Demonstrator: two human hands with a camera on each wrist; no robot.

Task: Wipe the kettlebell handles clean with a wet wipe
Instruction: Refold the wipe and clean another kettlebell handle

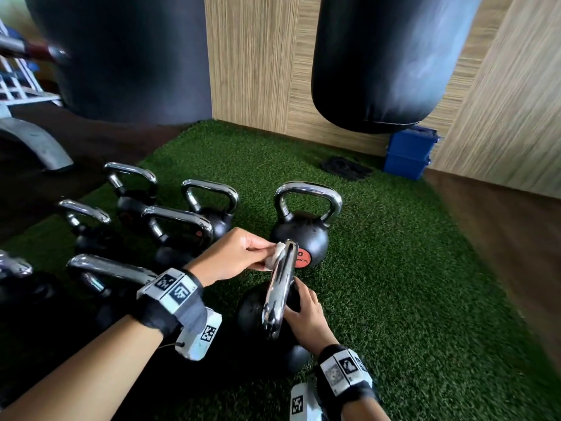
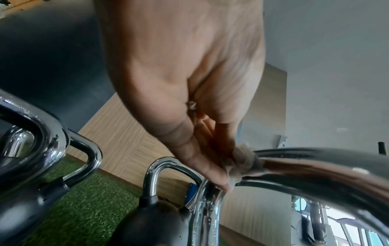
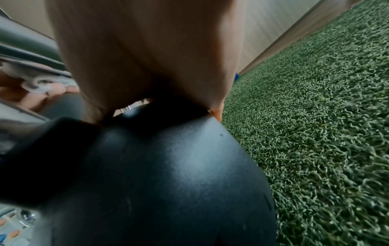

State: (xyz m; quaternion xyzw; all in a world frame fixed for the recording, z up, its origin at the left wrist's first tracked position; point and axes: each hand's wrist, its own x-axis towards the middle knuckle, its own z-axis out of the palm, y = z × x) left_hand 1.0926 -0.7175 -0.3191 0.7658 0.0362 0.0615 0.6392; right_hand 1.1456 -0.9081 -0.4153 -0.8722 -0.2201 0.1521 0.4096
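A person kneels over a kettlebell (image 1: 264, 311) on green turf (image 1: 394, 284). Its shiny handle (image 1: 280, 287) points up toward the camera. The black ball part sits low on the turf, close to the person.

The left hand (image 1: 233, 253) pinches a white wipe (image 1: 277, 253) between thumb and fingers. It presses the wipe on the far end of the handle. In the left wrist view, the wipe (image 2: 244, 164) is bunched up and wraps the curved bar (image 2: 315, 168) right at the fingertips (image 2: 216, 179).

The right hand (image 1: 306, 314) rests on the right side of the black ball, just under the handle. Its fingers curve round the ball. In the right wrist view, the palm (image 3: 147, 58) lies against the top of the dark ball (image 3: 168, 174), with turf (image 3: 315, 116) off to the right.

A second kettlebell (image 1: 303, 229) stands upright just past the first one. It has a red round mark on its front. More kettlebells (image 1: 182, 226) stand in rows on the left, all with shiny handles.

Two big black punch bags (image 1: 391, 62) hang above. Wood walls (image 1: 252, 62) meet in a corner behind them. A blue box (image 1: 409, 153) sits by the wall, with a dark heap (image 1: 346, 167) on the turf beside it; what the heap is cannot be told. Each wrist wears a black band with white tags (image 1: 174, 290).
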